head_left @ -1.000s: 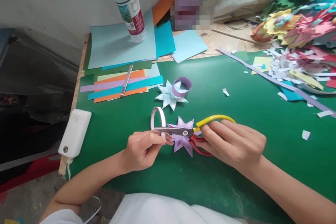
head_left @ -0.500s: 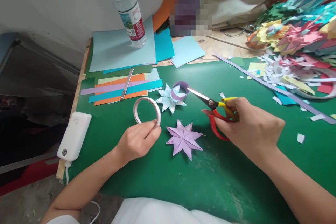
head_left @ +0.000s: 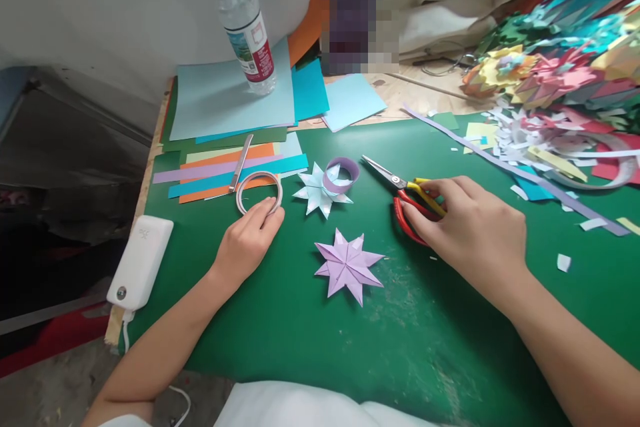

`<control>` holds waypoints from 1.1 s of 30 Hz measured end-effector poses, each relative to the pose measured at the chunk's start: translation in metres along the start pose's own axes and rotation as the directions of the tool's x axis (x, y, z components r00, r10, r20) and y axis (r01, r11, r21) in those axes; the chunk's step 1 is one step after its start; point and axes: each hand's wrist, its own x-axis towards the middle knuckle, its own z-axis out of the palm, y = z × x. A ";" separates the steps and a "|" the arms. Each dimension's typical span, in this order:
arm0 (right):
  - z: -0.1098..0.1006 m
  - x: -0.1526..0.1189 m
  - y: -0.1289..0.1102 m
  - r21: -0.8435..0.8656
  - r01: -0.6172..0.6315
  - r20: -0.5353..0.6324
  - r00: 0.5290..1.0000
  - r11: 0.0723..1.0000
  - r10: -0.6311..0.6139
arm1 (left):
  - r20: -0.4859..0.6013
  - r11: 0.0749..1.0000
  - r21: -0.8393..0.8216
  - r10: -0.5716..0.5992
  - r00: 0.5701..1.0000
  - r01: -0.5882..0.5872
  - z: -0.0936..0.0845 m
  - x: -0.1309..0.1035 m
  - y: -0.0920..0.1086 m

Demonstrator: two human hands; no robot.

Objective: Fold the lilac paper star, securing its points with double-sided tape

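Observation:
My left hand (head_left: 251, 235) pinches the near edge of a roll of tape (head_left: 239, 195), close to the strips of coloured paper (head_left: 200, 173). In my right hand (head_left: 473, 237) is a pair of scissors (head_left: 407, 180) with red and yellow handles, its blades closed and pointing to the far left, low over the green mat. Between the hands lies a purple folded paper star (head_left: 349, 267). Behind it is a light blue paper star (head_left: 315, 192) with a purple paper ring (head_left: 341, 177) on its right part.
Metal tweezers (head_left: 241, 163) lie across the strips. A water bottle (head_left: 245, 33) stands on stacked paper sheets (head_left: 220, 103). At left is a white power bank (head_left: 141, 260) with a cable. Paper scraps (head_left: 530, 137), a long purple strip (head_left: 500, 159) and paper flowers (head_left: 565, 60) fill the right.
My left hand has moved left with the tape roll, lowering it toward the paper strips. The scissors have come down away from the purple ring, and their blades have closed.

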 end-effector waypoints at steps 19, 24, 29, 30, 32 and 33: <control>-0.014 -0.011 -0.022 0.102 0.346 -0.196 0.926 0.933 -0.322 | 0.175 0.632 -0.716 -0.249 0.953 0.296 -0.007 0.004 0.049; -0.015 -0.029 -0.050 0.342 0.417 -0.067 0.905 0.842 -0.421 | 0.272 0.607 -0.706 -0.245 0.931 0.366 -0.009 0.005 0.050; -0.009 -0.040 -0.063 0.442 0.388 -0.005 0.903 0.809 -0.430 | 0.344 0.513 -0.723 -0.315 0.884 0.464 -0.008 0.005 0.052; -0.009 -0.040 -0.064 0.466 0.385 -0.002 0.901 0.796 -0.434 | 0.352 0.485 -0.734 -0.327 0.877 0.475 -0.007 0.004 0.052; -0.009 -0.042 -0.064 0.527 0.376 -0.002 0.897 0.762 -0.441 | 0.364 0.429 -0.761 -0.338 0.868 0.487 -0.007 0.004 0.053; -0.010 -0.042 -0.065 0.565 0.364 -0.003 0.898 0.740 -0.439 | 0.370 0.400 -0.775 -0.341 0.864 0.489 -0.008 0.004 0.053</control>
